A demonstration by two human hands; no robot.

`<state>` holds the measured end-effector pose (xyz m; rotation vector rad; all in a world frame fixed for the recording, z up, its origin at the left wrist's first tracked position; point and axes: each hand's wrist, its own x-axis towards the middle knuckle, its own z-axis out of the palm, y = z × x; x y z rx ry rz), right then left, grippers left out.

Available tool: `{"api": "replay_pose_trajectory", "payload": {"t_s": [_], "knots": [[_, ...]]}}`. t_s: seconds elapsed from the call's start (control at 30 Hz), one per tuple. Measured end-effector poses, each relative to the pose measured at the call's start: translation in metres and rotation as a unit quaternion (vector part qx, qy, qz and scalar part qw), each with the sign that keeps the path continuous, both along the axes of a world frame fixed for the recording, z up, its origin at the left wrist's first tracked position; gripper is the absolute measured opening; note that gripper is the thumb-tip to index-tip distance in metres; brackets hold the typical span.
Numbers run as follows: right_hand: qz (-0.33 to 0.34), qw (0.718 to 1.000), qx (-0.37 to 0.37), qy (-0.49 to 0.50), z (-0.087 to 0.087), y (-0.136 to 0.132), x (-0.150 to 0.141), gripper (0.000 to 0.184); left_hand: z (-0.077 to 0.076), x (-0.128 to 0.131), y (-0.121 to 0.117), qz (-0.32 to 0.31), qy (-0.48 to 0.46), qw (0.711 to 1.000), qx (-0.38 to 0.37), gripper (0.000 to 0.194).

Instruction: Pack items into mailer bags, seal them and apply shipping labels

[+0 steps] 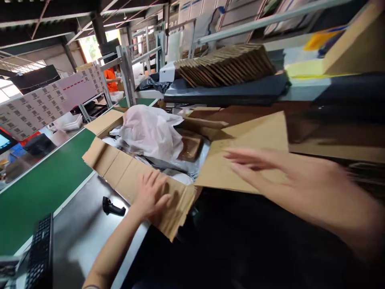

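Note:
An open cardboard box (pixel 120 168) lies on the metal table, filled with plastic-wrapped items and a crumpled white plastic bag (pixel 150 130). My left hand (pixel 152 196) rests flat on the box's near flap, fingers spread. My right hand (pixel 270 172), blurred by motion, is stretched out with fingers extended over the box's right flap (pixel 255 136).
A black barcode scanner (pixel 112 207) lies on the metal table (pixel 81 228) beside a keyboard (pixel 40 253). A green conveyor belt (pixel 39 188) runs on the left. Stacked flat cardboard (pixel 225 66) sits behind the box. A person in orange (pixel 112 79) stands far back.

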<state>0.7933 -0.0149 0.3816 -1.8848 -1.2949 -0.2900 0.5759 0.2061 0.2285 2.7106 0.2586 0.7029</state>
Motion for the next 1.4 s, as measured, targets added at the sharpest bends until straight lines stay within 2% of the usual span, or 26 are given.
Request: {"api": "replay_pose_trajectory", "payload": {"t_s": [0.07, 0.1, 0.13, 0.17, 0.23, 0.3, 0.37, 0.43, 0.5, 0.6, 0.7, 0.77, 0.8, 0.83, 0.9, 1.0, 1.07, 1.1, 1.17, 1.27, 1.33, 1.4], "knots": [[0.026, 0.991, -0.113, -0.069, 0.018, 0.069, -0.001, 0.040, -0.014, 0.022, -0.008, -0.024, 0.083, 0.996, 0.038, 0.071], [0.045, 0.977, -0.171, -0.118, 0.017, 0.109, -0.001, 0.045, -0.022, 0.027, -0.010, -0.030, 0.106, 0.993, 0.052, 0.074], [0.065, 0.959, -0.217, -0.170, 0.008, 0.147, -0.001, 0.051, -0.030, 0.029, -0.011, -0.033, 0.117, 0.991, 0.063, 0.076], [0.100, 0.939, -0.243, -0.221, -0.009, 0.184, -0.001, 0.059, -0.038, 0.030, -0.012, -0.034, 0.119, 0.990, 0.073, 0.077], [0.169, 0.912, -0.259, -0.271, -0.056, 0.244, 0.000, 0.071, -0.051, 0.028, -0.010, -0.031, 0.109, 0.989, 0.093, 0.079], [0.224, 0.903, -0.274, -0.243, -0.109, 0.286, 0.008, 0.071, -0.060, 0.025, -0.008, -0.032, 0.093, 0.989, 0.115, 0.081], [0.249, 0.902, -0.296, -0.193, -0.148, 0.314, 0.027, 0.066, -0.067, 0.023, -0.007, -0.033, 0.075, 0.987, 0.138, 0.083], [0.254, 0.902, -0.310, -0.161, -0.163, 0.334, 0.056, 0.060, -0.072, 0.022, -0.007, -0.032, 0.059, 0.985, 0.160, 0.084], [0.249, 0.904, -0.311, -0.156, -0.158, 0.349, 0.095, 0.057, -0.078, 0.022, -0.008, -0.026, 0.046, 0.982, 0.179, 0.086], [0.205, 0.905, -0.313, -0.201, -0.133, 0.361, 0.161, 0.056, -0.085, 0.023, -0.010, -0.015, 0.023, 0.978, 0.209, 0.086], [0.060, 0.910, -0.308, -0.270, -0.108, 0.357, 0.211, 0.051, -0.089, 0.024, -0.010, -0.015, 0.002, 0.974, 0.227, 0.084], [-0.032, 0.893, -0.354, -0.277, -0.098, 0.351, 0.220, 0.045, -0.090, 0.025, -0.010, -0.019, -0.003, 0.974, 0.225, 0.083], [-0.046, 0.879, -0.387, -0.275, -0.098, 0.346, 0.216, 0.045, -0.091, 0.025, -0.010, -0.021, -0.006, 0.975, 0.223, 0.083], [-0.033, 0.866, -0.417, -0.275, -0.100, 0.341, 0.207, 0.048, -0.091, 0.026, -0.010, -0.021, -0.009, 0.975, 0.222, 0.082], [0.047, 0.849, -0.447, -0.279, -0.113, 0.323, 0.177, 0.050, -0.093, 0.027, -0.011, -0.021, -0.016, 0.975, 0.219, 0.080], [0.184, 0.834, -0.452, -0.259, -0.151, 0.281, 0.126, 0.034, -0.095, 0.027, -0.012, -0.021, -0.023, 0.976, 0.214, 0.077], [0.208, 0.833, -0.468, -0.209, -0.180, 0.250, 0.104, 0.031, -0.092, 0.025, -0.010, -0.028, -0.021, 0.976, 0.213, 0.076], [0.210, 0.842, -0.471, -0.160, -0.194, 0.239, 0.097, 0.033, -0.090, 0.023, -0.007, -0.034, -0.015, 0.977, 0.211, 0.075], [0.211, 0.865, -0.456, -0.011, -0.218, 0.228, 0.086, 0.039, -0.083, 0.019, 0.001, -0.059, 0.011, 0.977, 0.207, 0.075], [0.213, 0.881, -0.372, 0.199, -0.242, 0.246, 0.062, 0.070, -0.077, 0.013, 0.015, -0.104, 0.053, 0.972, 0.202, 0.072], [0.216, 0.883, -0.349, 0.229, -0.252, 0.272, 0.040, 0.094, -0.078, 0.012, 0.021, -0.127, 0.066, 0.970, 0.196, 0.070], [0.218, 0.879, -0.364, 0.217, -0.257, 0.298, 0.021, 0.110, -0.082, 0.010, 0.024, -0.136, 0.075, 0.970, 0.187, 0.069]]}}
